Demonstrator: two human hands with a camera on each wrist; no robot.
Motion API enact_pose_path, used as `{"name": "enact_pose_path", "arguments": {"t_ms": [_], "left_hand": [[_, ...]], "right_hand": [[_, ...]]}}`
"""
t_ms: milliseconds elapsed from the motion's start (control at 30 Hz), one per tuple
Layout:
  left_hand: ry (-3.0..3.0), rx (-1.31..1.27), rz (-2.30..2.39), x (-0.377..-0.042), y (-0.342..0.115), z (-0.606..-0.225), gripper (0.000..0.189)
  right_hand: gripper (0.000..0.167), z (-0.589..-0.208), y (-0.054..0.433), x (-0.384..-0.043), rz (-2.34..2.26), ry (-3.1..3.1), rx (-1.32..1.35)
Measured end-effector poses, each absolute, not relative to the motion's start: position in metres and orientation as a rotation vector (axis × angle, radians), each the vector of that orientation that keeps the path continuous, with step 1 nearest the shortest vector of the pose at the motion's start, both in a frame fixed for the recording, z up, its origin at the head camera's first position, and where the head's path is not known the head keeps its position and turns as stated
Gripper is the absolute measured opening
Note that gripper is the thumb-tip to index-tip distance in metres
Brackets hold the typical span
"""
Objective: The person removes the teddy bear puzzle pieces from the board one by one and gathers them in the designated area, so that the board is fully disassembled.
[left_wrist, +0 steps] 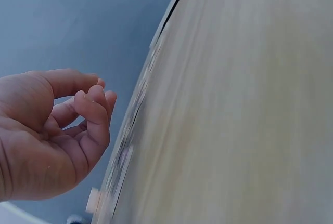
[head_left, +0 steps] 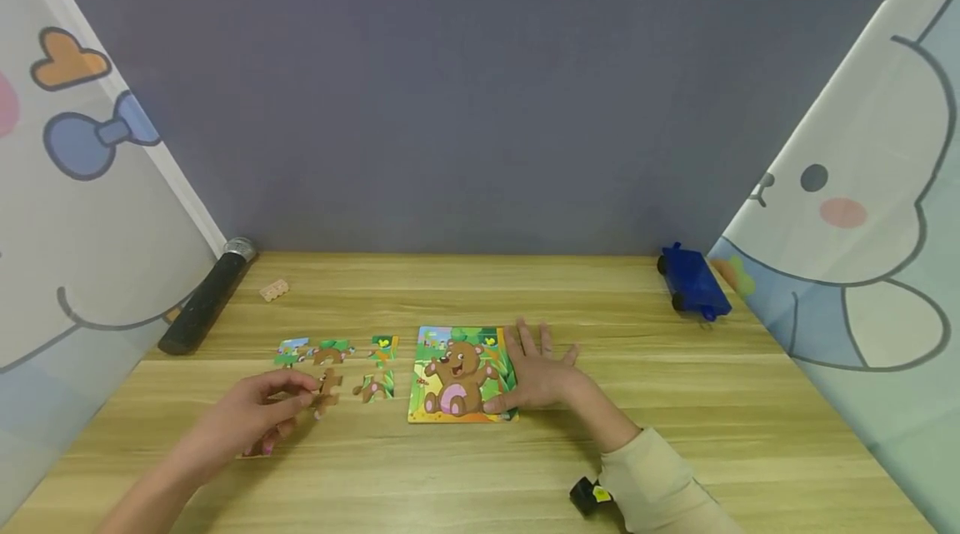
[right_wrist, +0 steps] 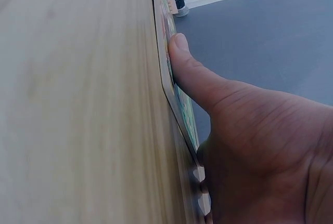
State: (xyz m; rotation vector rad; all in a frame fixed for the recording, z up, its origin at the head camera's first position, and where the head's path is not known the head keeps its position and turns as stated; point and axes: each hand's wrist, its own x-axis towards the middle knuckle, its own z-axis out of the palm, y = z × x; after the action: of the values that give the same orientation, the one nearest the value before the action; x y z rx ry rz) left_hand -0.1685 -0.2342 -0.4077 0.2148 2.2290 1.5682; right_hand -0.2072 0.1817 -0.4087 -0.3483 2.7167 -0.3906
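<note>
In the head view my right hand (head_left: pixel 542 376) lies with spread fingers over the right edge of a square bear puzzle (head_left: pixel 452 376). Its thumb rests on the puzzle's face, as the right wrist view shows too. To the left, my left hand (head_left: pixel 251 417) hovers above the table, fingers loosely bent and tips close together. No piece shows between them in the left wrist view. Just beyond the fingertips is a brown puzzle piece (head_left: pixel 328 388). Several loose pieces lie around it, among them a bear-paw piece (head_left: pixel 374 386) and a corner piece (head_left: pixel 385 346). Another piece is partly hidden under the left hand.
A black microphone (head_left: pixel 206 301) lies at the back left, near a small beige block (head_left: pixel 274 290). At the back right is a blue toy cart (head_left: pixel 693 282). A small black and yellow object (head_left: pixel 587 496) sits by the right sleeve. Grey and printed panels enclose the wooden table (head_left: pixel 465 476).
</note>
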Motion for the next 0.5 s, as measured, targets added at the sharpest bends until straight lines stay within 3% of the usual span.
{"name": "enact_pose_path", "arguments": {"t_ms": [500], "left_hand": [[2.194, 0.460, 1.516, -0.187, -0.168, -0.412, 0.026]], "right_hand": [[0.125, -0.409, 0.180, -0.206, -0.392, 2.722, -0.332]]}}
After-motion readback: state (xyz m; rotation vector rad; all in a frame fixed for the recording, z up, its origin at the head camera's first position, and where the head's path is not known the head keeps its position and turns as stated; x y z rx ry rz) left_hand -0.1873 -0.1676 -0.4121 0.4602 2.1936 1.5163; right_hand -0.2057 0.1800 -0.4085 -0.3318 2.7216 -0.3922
